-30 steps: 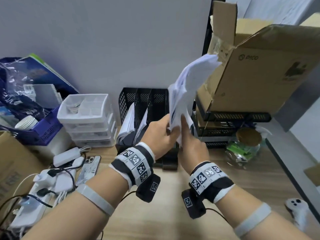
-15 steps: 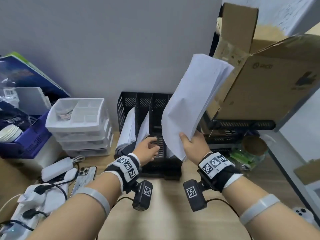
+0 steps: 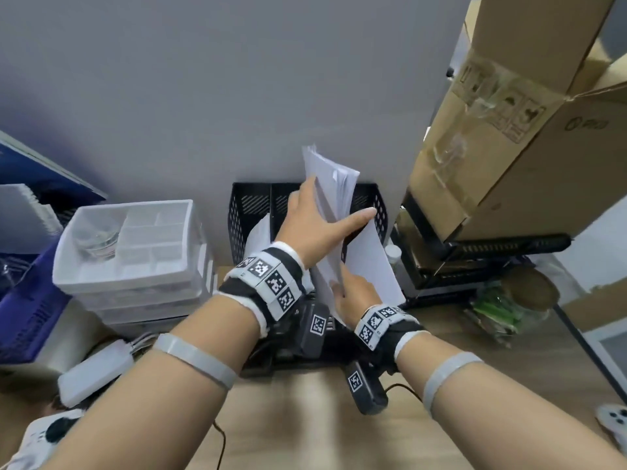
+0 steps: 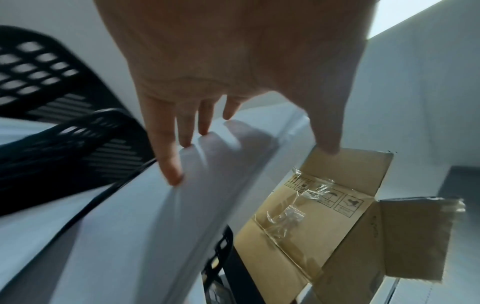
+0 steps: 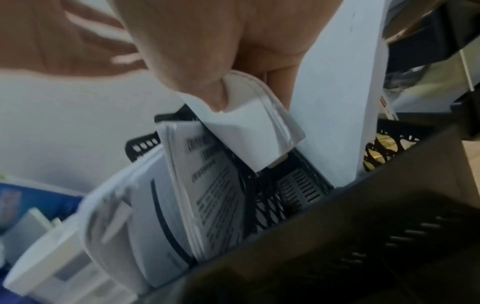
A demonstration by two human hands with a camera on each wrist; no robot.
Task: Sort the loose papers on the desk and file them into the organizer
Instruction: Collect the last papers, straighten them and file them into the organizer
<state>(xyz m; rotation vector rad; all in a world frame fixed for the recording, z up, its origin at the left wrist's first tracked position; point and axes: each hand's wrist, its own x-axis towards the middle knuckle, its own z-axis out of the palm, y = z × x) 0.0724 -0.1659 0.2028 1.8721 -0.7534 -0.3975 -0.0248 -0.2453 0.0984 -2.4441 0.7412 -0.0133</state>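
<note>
Pinching the near lower edge of a sheaf of white papers (image 3: 342,198) between thumb and fingers, the right hand (image 3: 356,296) is holding them upright over the right-hand slot of the black mesh organizer (image 3: 244,212), which is standing against the far wall. In the right wrist view the thumb is pressing a curled corner of the sheaf (image 5: 259,131), its lower end already inside the slot. The left hand (image 3: 315,228) is lying flat against the left face of the sheaf, fingers straight and spread, thumb stretching right across the front sheet; the left wrist view is showing the fingertips (image 4: 171,174) touching the paper, gripping nothing. Printed pages (image 5: 207,185) are sitting in the slots to the left. A clear drawer unit (image 3: 132,252) is standing left of the organizer, a cardboard box (image 3: 509,130) is leaning at far right, and a lidded jar (image 3: 522,300) is sitting on the wooden desk (image 3: 305,418) at right.
</note>
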